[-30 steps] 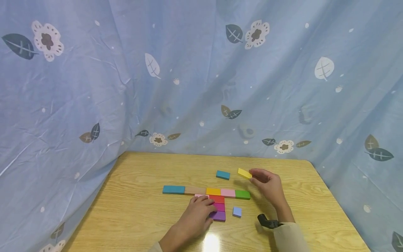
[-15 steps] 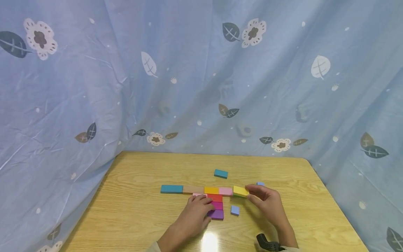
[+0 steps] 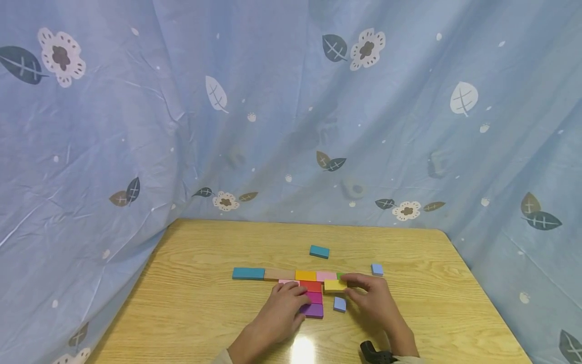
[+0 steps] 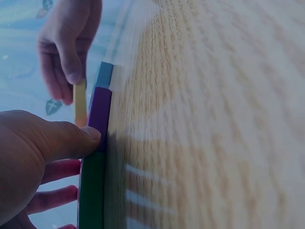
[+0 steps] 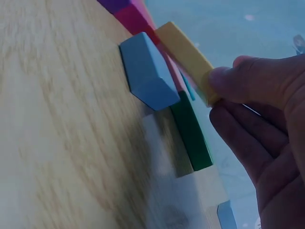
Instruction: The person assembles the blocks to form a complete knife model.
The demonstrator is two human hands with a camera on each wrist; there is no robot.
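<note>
My right hand (image 3: 373, 298) pinches a yellow block (image 3: 334, 286) between thumb and fingers, just in front of the row's pink block (image 3: 326, 276) and right of a red block (image 3: 310, 286). The right wrist view shows this yellow block (image 5: 186, 52) raised and tilted, beyond a light blue block (image 5: 147, 71). My left hand (image 3: 279, 311) rests on the stacked blocks, its fingers over a light pink block (image 3: 289, 281). Its thumb touches the purple block (image 4: 99, 114) beside a dark green block (image 4: 91, 191). The hand covers part of the magenta block (image 3: 315, 298).
The row also has a teal block (image 3: 248, 273), a plain wooden block (image 3: 279, 274), an orange block (image 3: 305, 275) and a partly covered green block (image 3: 340, 276). Behind it lies a loose teal block (image 3: 320, 252). A light blue block (image 3: 377, 269) sits right. A curtain (image 3: 291, 111) hangs behind the table.
My right hand has brought the yellow block from behind the row, over its green end, to the front left, beside the red block. The left hand has stayed in place.
</note>
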